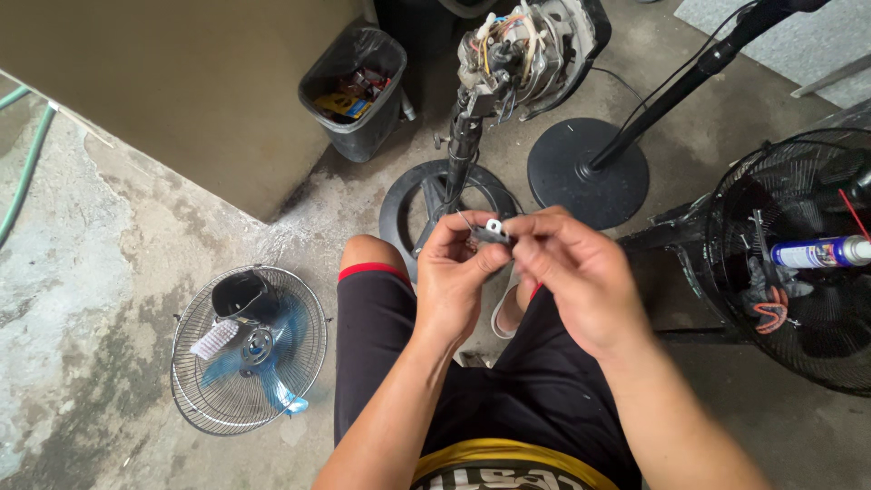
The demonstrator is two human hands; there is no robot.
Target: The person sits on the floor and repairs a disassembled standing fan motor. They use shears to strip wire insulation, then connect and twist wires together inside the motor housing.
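Observation:
My left hand (456, 275) and my right hand (573, 269) meet in front of me, above my knees. Together they pinch a small dark part (491, 234) with a white tab and a thin wire end sticking out. Just beyond my hands stands a pedestal fan's exposed motor (519, 50) with bare coloured wires, on its dark pole (462, 154) and round base (406, 195). I sit with black shorts over my legs.
A black bin (358, 91) with scraps stands at the back. On the floor to the left lies a wire fan guard (248, 349) holding a blue blade. A second stand base (588, 172) is behind; a black guard (798, 263) with a spray can (821, 251) lies right.

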